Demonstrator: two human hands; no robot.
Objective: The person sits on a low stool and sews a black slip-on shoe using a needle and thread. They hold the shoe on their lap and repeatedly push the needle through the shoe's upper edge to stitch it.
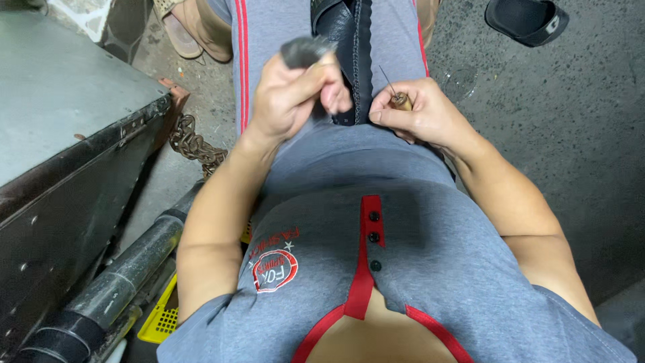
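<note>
A grey metal box [60, 121] stands at the left, with a rusty chain [195, 146] and a yellow basket [160, 317] beside it; a black sandal [527, 20] lies on the floor. On the lap lies a black leather piece [349, 40] with a stitched edge. The left hand [292, 94] is closed on a blurred dark tool [306, 50]. The right hand [420, 111] grips a wooden-handled awl [398, 97], needle up, just beside the leather.

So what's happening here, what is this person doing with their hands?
A seated person is working on a black shoe piece with a stitched edge, laid across their lap. The right hand grips a wooden-handled awl, its thin needle pointing up beside the leather. The left hand is raised next to it, pinching something dark and blurred that cannot be made out. A metal box and a rusty chain sit to the person's left.
</note>
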